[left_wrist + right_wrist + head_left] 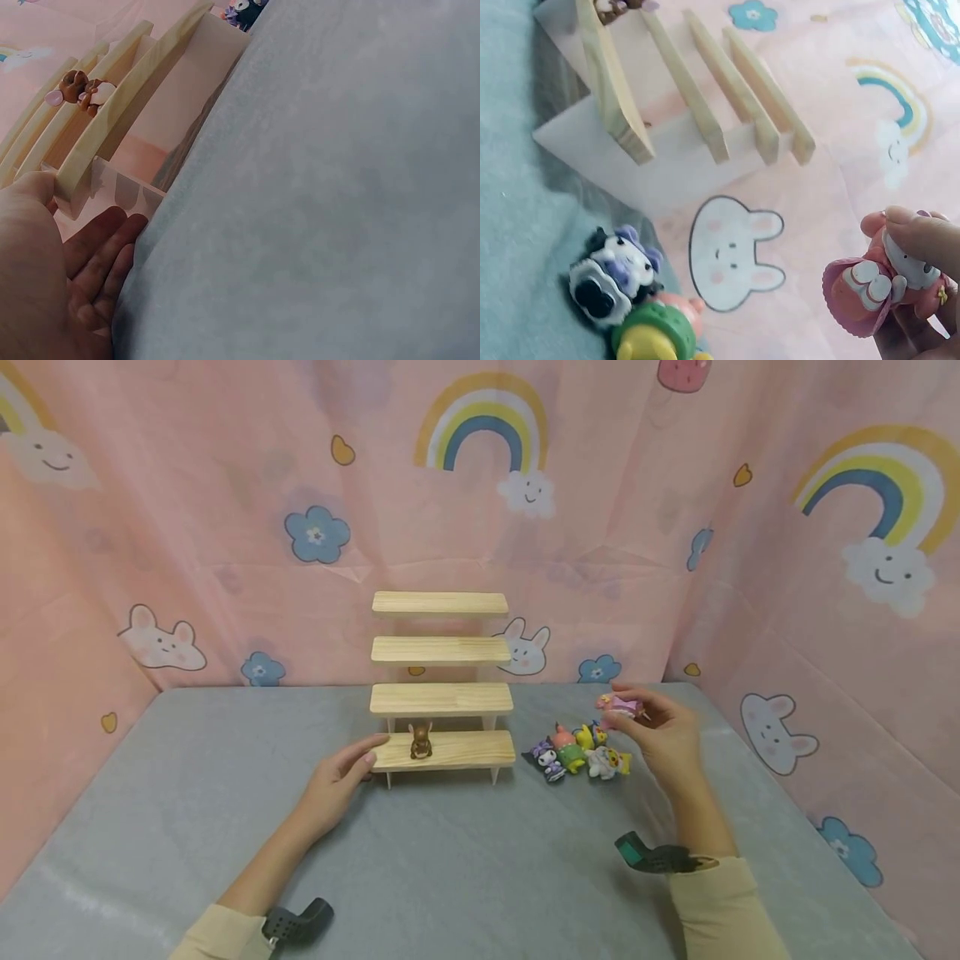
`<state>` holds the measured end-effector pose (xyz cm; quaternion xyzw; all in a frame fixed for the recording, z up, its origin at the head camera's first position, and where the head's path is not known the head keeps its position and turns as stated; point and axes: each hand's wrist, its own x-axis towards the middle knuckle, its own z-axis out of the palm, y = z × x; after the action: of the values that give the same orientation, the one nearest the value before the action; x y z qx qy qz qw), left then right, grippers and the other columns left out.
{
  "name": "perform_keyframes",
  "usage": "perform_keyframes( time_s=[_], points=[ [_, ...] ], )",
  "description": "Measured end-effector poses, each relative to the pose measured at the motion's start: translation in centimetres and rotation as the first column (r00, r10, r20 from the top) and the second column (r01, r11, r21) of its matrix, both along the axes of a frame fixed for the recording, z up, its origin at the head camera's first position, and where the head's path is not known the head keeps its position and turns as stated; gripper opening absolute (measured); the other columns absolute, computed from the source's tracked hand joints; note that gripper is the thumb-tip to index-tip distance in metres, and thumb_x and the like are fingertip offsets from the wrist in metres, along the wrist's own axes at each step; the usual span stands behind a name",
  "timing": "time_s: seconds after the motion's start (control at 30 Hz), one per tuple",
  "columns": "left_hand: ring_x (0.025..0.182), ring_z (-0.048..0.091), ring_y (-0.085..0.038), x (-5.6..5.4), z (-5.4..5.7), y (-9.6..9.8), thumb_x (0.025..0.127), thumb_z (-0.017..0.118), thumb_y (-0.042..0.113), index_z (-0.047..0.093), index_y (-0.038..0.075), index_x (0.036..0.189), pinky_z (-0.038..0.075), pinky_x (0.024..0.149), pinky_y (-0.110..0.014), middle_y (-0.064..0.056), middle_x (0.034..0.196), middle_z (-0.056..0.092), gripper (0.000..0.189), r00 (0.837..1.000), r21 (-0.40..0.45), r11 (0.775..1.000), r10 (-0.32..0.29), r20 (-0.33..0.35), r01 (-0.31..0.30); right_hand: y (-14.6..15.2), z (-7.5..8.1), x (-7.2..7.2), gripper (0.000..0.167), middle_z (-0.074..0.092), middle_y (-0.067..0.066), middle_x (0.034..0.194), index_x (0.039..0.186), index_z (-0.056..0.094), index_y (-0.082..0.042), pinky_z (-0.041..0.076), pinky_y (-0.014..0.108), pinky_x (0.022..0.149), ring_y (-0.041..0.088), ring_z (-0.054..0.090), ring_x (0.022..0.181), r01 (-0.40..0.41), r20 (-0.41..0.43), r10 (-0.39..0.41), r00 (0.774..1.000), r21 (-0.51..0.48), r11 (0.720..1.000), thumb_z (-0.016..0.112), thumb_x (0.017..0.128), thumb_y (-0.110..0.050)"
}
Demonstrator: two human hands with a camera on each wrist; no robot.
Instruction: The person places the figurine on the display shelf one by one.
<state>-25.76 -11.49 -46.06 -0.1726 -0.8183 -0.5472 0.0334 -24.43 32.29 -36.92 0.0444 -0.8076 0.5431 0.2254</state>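
A four-step wooden display stand with clear supports stands at the back of the table. My left hand holds the left end of its lowest step, and the lower fingers hang loosely beside the support. On that step sits a brown figurine with big ears, left of the middle. Over on the right, my right hand pinches a pink figurine between thumb and fingers, raised above the other toys. Its white feet point toward the stand in the right wrist view.
Right of the stand lies a cluster of several small figurines, among them a black-and-purple one and a pink-and-green one. A grey cloth covers the table. A pink printed curtain hangs behind and at both sides.
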Motion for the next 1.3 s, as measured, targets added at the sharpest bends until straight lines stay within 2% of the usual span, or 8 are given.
perform_keyframes(
  time_s=[0.17,0.37,0.47,0.7,0.9,1.1,1.2,1.3],
  points=[
    [0.127,0.058,-0.027,0.0,0.1,-0.1,0.109,0.047,0.029,0.058,0.015,0.144,0.055,0.092,-0.024,-0.010,0.149,0.056,0.039,1.000,0.003,1.000,0.001,-0.001,-0.001,-1.7,0.3,0.0,0.029,0.072,-0.012,0.120,0.115,0.072,0.000,0.050,0.009,0.076,0.007,0.059,0.103,-0.061,-0.016,0.062,0.998,0.019,0.998,0.078,0.089,-0.012],
    [0.128,0.058,-0.029,-0.1,0.0,0.1,0.109,0.048,0.030,0.058,0.017,0.143,0.054,0.093,-0.023,-0.010,0.149,0.056,0.039,1.000,0.004,1.000,-0.012,-0.001,0.012,-3.3,0.6,0.1,0.025,0.073,-0.012,0.116,0.109,0.073,0.001,0.045,0.013,0.067,0.010,0.052,0.087,-0.137,-0.053,0.139,0.989,0.034,0.990,0.079,0.087,-0.007],
    [0.127,0.058,-0.026,-0.2,-0.3,0.2,0.109,0.047,0.030,0.059,0.017,0.143,0.054,0.093,-0.023,-0.009,0.149,0.057,0.038,1.000,0.017,1.000,-0.016,0.001,0.016,-4.3,0.9,-0.1,0.024,0.073,-0.009,0.117,0.108,0.074,-0.001,0.047,0.013,0.071,0.010,0.054,0.089,-0.165,-0.069,0.168,0.983,0.048,0.985,0.080,0.086,-0.006],
    [0.123,0.059,-0.014,-0.3,-0.5,0.0,0.109,0.047,0.030,0.059,0.016,0.143,0.055,0.092,-0.023,-0.009,0.149,0.057,0.038,1.000,0.034,0.999,-0.009,-0.005,0.009,-7.7,2.1,-1.1,0.025,0.072,0.006,0.125,0.107,0.074,0.001,0.051,0.016,0.075,0.012,0.059,0.099,-0.268,-0.090,0.266,0.960,-0.007,0.963,0.081,0.084,-0.002],
    [0.121,0.060,-0.016,-0.3,-0.5,0.1,0.109,0.047,0.030,0.059,0.016,0.142,0.055,0.092,-0.024,-0.009,0.149,0.057,0.038,1.000,0.033,0.999,-0.001,-0.003,0.001,-10.2,3.0,-1.5,0.026,0.073,-0.001,0.122,0.106,0.073,0.001,0.049,0.016,0.073,0.013,0.059,0.094,-0.313,-0.117,0.304,0.946,-0.069,0.947,0.083,0.082,-0.003],
    [0.125,0.058,-0.023,-0.2,-0.5,0.2,0.109,0.047,0.030,0.059,0.016,0.142,0.055,0.092,-0.023,-0.009,0.149,0.057,0.038,1.000,0.030,1.000,0.003,0.003,-0.003,-11.6,2.4,-1.6,0.025,0.073,0.003,0.122,0.103,0.073,0.002,0.056,0.018,0.076,0.013,0.062,0.099,-0.386,-0.149,0.362,0.920,-0.188,0.903,0.082,0.080,0.003],
    [0.128,0.057,-0.026,-0.2,-0.4,0.1,0.109,0.047,0.029,0.059,0.016,0.143,0.054,0.093,-0.022,-0.009,0.149,0.056,0.038,1.000,0.031,1.000,0.004,-0.004,-0.004,-12.1,1.9,-1.6,0.024,0.073,0.000,0.121,0.102,0.073,0.000,0.056,0.018,0.076,0.012,0.063,0.101,-0.417,-0.152,0.392,0.907,-0.202,0.886,0.081,0.081,0.003],
    [0.129,0.056,-0.028,-0.1,-0.3,0.0,0.109,0.046,0.028,0.058,0.016,0.143,0.054,0.092,-0.022,-0.010,0.149,0.057,0.038,1.000,0.026,1.000,0.000,-0.011,0.001,-12.4,1.5,-1.7,0.024,0.073,0.003,0.122,0.103,0.072,0.003,0.056,0.017,0.076,0.012,0.064,0.103,-0.424,-0.142,0.403,0.904,-0.192,0.885,0.081,0.081,0.004]
  ],
)
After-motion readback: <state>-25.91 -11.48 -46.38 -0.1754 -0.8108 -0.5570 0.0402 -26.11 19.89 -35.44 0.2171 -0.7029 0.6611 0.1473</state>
